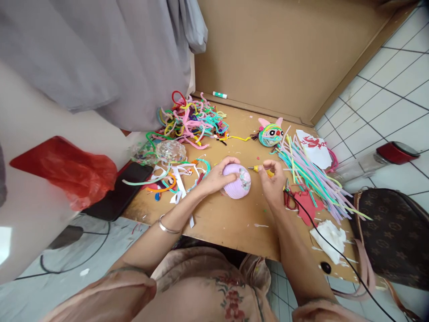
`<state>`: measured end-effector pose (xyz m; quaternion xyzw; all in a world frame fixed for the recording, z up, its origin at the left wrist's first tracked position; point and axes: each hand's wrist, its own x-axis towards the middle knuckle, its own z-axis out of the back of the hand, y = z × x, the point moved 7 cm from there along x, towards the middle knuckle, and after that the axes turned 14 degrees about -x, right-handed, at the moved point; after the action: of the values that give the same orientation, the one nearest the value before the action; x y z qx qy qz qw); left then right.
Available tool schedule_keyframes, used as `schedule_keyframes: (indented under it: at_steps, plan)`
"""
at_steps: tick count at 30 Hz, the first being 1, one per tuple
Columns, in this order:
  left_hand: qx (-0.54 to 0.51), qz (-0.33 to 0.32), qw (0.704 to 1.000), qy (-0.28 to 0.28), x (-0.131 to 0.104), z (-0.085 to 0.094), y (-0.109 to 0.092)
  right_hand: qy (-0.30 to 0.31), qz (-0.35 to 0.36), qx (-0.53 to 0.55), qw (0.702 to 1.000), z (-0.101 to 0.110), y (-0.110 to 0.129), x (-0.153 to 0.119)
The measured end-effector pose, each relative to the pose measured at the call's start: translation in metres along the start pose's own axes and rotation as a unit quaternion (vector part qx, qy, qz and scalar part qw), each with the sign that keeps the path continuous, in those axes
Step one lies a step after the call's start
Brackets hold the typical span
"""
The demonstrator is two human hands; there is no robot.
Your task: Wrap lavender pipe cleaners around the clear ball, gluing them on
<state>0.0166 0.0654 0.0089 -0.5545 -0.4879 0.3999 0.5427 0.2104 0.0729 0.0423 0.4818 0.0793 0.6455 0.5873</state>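
Observation:
My left hand (219,175) grips a round ball wrapped in lilac pipe cleaner (234,188), with the thumb across its top. A patch at the ball's upper right is unwrapped and looks clear and shiny. Just to the right, my right hand (272,179) is closed on a yellow tool with a dark metal tip (257,169). The tip points left at the ball, a small gap away. A black cable runs from near my right wrist to the lower right.
Behind lie tangled pipe cleaners (191,118), a glue stick (220,95) and a decorated ball with pink ears (271,133). Straight pipe cleaners (315,179), red-handled pliers (290,199), white tissue (330,239) and a brown bag (392,237) are right. Left are paper scraps and a black case (117,192).

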Motion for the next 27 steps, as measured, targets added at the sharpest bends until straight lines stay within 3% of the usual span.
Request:
schedule_keyframes:
  at_steps: [6,17,27]
  plan:
    - [0.008,0.002,1.000,-0.008,0.000,0.000,-0.003,-0.018,0.051,0.009,0.998,0.002,0.012,-0.009]
    - [0.009,-0.022,0.999,-0.025,0.001,0.004,0.001,-0.084,0.045,0.030,0.995,0.005,0.013,-0.019]
    - [-0.003,-0.037,0.999,-0.021,0.002,0.004,0.001,-0.029,0.228,0.011,0.973,0.003,0.050,-0.030]
